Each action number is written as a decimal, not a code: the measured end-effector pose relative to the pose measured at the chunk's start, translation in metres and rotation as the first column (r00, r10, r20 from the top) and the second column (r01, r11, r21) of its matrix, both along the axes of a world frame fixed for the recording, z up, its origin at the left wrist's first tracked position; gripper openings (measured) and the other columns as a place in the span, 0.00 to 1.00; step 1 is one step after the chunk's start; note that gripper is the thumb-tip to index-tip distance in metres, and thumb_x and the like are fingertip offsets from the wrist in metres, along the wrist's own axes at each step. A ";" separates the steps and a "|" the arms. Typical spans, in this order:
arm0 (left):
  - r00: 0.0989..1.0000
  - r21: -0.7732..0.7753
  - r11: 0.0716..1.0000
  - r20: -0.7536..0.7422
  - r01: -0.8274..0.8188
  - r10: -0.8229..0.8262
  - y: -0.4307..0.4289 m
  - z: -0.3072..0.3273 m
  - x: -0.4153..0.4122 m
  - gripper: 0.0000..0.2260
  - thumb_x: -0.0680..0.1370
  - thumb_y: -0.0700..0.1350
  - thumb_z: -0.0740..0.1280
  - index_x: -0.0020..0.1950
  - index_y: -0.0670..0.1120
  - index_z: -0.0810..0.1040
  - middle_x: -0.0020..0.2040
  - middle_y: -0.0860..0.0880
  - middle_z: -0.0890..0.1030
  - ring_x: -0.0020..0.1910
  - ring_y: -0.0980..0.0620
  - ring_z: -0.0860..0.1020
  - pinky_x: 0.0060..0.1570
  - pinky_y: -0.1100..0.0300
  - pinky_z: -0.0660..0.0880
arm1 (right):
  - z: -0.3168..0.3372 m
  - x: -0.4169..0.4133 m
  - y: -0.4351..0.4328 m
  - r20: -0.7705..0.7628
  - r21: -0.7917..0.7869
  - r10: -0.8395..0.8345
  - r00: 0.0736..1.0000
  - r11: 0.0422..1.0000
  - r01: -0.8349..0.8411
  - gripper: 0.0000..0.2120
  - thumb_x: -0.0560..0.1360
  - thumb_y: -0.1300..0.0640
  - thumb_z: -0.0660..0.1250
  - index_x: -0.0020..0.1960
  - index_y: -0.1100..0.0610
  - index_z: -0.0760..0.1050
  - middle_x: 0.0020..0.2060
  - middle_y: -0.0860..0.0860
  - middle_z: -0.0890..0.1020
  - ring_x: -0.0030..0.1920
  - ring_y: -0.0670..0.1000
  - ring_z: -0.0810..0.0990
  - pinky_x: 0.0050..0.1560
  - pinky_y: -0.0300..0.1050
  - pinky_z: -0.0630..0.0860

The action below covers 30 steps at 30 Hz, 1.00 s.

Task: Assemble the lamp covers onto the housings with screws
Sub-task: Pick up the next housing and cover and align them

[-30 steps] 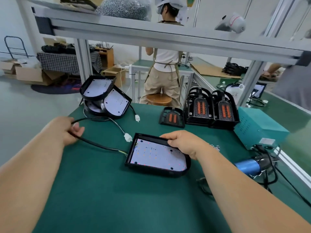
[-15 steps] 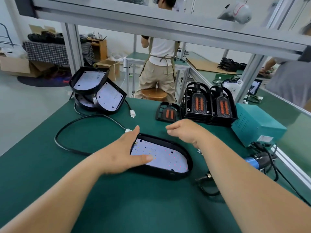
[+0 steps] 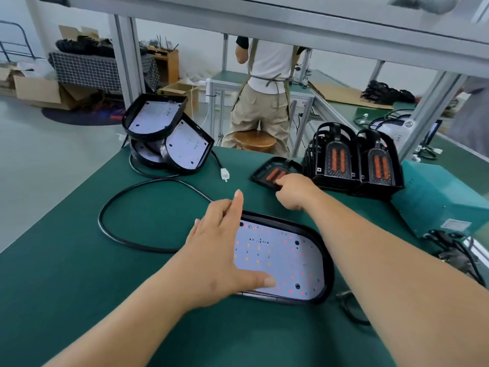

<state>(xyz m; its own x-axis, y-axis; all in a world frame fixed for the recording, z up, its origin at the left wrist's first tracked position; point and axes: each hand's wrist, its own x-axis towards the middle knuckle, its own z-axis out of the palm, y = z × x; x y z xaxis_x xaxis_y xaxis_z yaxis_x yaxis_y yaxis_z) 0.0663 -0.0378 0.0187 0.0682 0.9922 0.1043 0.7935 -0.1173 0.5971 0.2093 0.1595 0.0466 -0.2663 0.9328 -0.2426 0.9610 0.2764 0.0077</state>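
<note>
A black lamp housing [image 3: 304, 263] with a white LED board lies flat on the green table, a black cable [image 3: 113, 229] looping off to its left. My left hand [image 3: 225, 250] rests on the housing's left end, fingers straight, thumb on the board. My right hand [image 3: 293, 189] reaches past the housing and touches a single black lamp cover [image 3: 267, 172] with orange strips lying flat; its fingers curl at the cover's near edge. Behind that cover stand stacks of lamp covers [image 3: 354, 160].
A pile of other housings [image 3: 169, 136] sits at the far left of the green table [image 3: 79, 287]. A teal box [image 3: 444, 197] and a blue-black power tool with cords [image 3: 455, 250] occupy the right edge. Another person stands beyond the table by a wooden stool [image 3: 255, 140].
My left hand let go of the cable and came to rest on the housing. My right hand left the housing and reached forward to the flat lamp cover.
</note>
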 end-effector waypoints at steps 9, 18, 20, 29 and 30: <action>0.966 0.196 0.965 0.224 -0.173 0.128 0.011 -0.001 -0.008 0.27 0.81 0.42 0.64 0.78 0.54 0.61 0.61 0.59 0.73 0.52 0.65 0.74 0.49 0.81 0.63 | 0.005 -0.009 -0.029 -0.429 -0.134 -0.017 0.903 0.990 -0.045 0.11 0.80 0.58 0.61 0.49 0.64 0.79 0.45 0.57 0.83 0.40 0.54 0.78 0.38 0.42 0.72; 0.931 0.191 0.940 0.293 -0.281 0.219 0.018 -0.003 -0.014 0.20 0.81 0.40 0.63 0.72 0.54 0.73 0.56 0.62 0.78 0.38 0.69 0.75 0.43 0.80 0.68 | 0.013 0.011 0.000 -0.089 -0.004 0.227 0.970 0.974 -0.228 0.28 0.81 0.56 0.62 0.79 0.53 0.59 0.77 0.53 0.63 0.76 0.54 0.63 0.72 0.44 0.61; 0.924 0.169 0.942 0.306 -0.290 0.230 0.019 -0.006 -0.016 0.17 0.81 0.40 0.64 0.69 0.53 0.76 0.56 0.62 0.79 0.40 0.75 0.74 0.43 0.82 0.66 | 0.006 0.010 0.009 -0.112 -0.065 0.240 0.964 0.967 -0.248 0.31 0.81 0.54 0.63 0.80 0.52 0.55 0.79 0.52 0.59 0.77 0.54 0.59 0.75 0.45 0.57; 0.889 0.079 0.943 0.366 -0.324 0.274 0.026 -0.021 -0.015 0.13 0.82 0.47 0.61 0.66 0.54 0.78 0.34 0.57 0.80 0.30 0.64 0.74 0.34 0.75 0.68 | 0.000 0.004 0.033 -0.116 -0.175 0.252 0.961 0.947 -0.270 0.42 0.73 0.42 0.73 0.79 0.48 0.57 0.69 0.52 0.66 0.70 0.55 0.68 0.72 0.51 0.64; 0.884 0.071 0.942 0.374 -0.328 0.279 0.027 -0.022 -0.015 0.14 0.83 0.47 0.61 0.66 0.55 0.78 0.32 0.58 0.79 0.29 0.64 0.73 0.33 0.75 0.68 | -0.001 0.006 0.032 -0.100 -0.156 0.263 0.960 0.949 -0.276 0.41 0.72 0.40 0.73 0.79 0.48 0.59 0.68 0.52 0.67 0.69 0.55 0.69 0.71 0.52 0.65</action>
